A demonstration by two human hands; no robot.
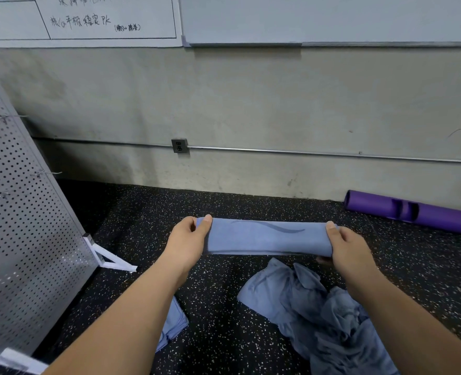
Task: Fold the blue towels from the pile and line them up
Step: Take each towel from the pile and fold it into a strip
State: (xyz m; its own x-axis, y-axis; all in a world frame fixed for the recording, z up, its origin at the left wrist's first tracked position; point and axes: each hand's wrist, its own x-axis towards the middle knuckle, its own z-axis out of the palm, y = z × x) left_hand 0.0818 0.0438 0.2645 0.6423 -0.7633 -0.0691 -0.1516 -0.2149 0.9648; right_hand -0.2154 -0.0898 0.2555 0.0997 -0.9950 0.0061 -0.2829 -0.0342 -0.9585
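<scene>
You are pinching the folded towel with your left hand and right hand, one at each end; the pile is lying below your right grip.

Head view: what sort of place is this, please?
Probably a gym or fitness studio: a speckled black rubber floor, a purple training tube with grip cut-outs lying by the wall, and a handwritten chart pinned above.

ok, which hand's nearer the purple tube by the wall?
Right. The right hand holds the towel end nearest the purple tube; the left hand holds the opposite end, farther left.
</scene>
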